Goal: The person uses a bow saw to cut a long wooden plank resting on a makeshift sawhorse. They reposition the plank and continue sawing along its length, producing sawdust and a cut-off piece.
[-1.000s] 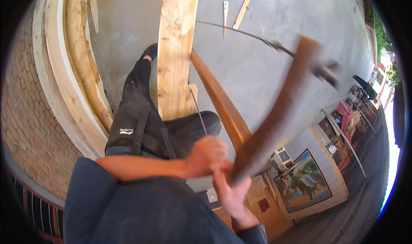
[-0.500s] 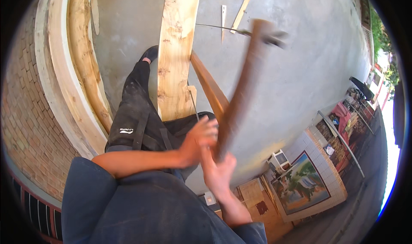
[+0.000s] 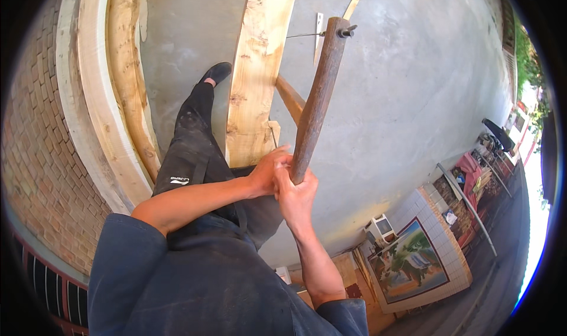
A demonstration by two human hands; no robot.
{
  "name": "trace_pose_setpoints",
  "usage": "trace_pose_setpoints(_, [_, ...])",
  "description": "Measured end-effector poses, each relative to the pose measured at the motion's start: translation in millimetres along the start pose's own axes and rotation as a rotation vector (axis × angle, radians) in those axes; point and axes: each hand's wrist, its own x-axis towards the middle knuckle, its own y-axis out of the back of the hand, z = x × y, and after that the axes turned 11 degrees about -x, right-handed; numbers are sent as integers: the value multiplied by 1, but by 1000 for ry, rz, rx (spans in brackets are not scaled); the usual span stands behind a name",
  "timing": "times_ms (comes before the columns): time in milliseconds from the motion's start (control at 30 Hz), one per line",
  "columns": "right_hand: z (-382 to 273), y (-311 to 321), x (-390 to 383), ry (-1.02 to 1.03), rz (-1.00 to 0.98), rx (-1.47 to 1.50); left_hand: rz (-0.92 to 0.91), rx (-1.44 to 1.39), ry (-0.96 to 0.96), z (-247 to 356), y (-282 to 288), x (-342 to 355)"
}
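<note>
A wooden frame saw (image 3: 319, 94) stands tilted in front of me, its round brown side arm nearest. A dark metal peg pokes through the arm's top end, with a thin rod running left from there. Its brown crossbar (image 3: 290, 98) reaches back toward the plank. My right hand (image 3: 297, 195) is wrapped round the arm's lower end. Close against it, my left hand (image 3: 267, 172) is closed at the saw's lower end, its fingers partly hidden. Just beyond my hands lies a long pale plank (image 3: 253, 82), beside my leg. The saw's thin blade shows by the plank's near right edge.
Long pale boards (image 3: 97, 94) lean along the brick wall (image 3: 41, 135) at left. Thin wood offcuts (image 3: 319, 38) lie on the grey concrete floor (image 3: 401, 100). At right are a painted tile panel (image 3: 409, 260), a small white appliance (image 3: 381, 227) and piled goods with a pink cloth (image 3: 469, 166).
The saw's arm has swung more upright and slowed from a blur. My right hand has moved up, and my left hand has drawn in beside it. The view has shifted slightly.
</note>
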Motion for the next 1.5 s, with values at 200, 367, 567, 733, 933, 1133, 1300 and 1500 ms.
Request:
trace_pose_setpoints(200, [11,18,3,70,-297,366,-108,62,-45,1,10,5])
trace_pose_setpoints(367, [-27,43,-60,56,-213,205,-319,562,-469,33,-20,-11])
trace_pose_setpoints(567, [-67,68,-106,72,-248,308,-184,516,-618,44,-65,-43])
trace_pose_setpoints(733, [-23,21,-7,73,-135,167,-186,253,-258,32,-4,6])
trace_pose_setpoints(933, [-48,56,-78,145,-210,192,-181,464,-485,51,-43,-24])
trace_pose_setpoints(1133, [-78,76,-102,136,-290,227,-45,460,-693,52,-75,-44])
trace_pose_setpoints(1300, [-23,26,-23,112,-148,97,-180,199,-220,41,-16,-13])
trace_pose_setpoints(1500, [-35,61,-77,79,-269,213,-113,482,-548,38,-52,-34])
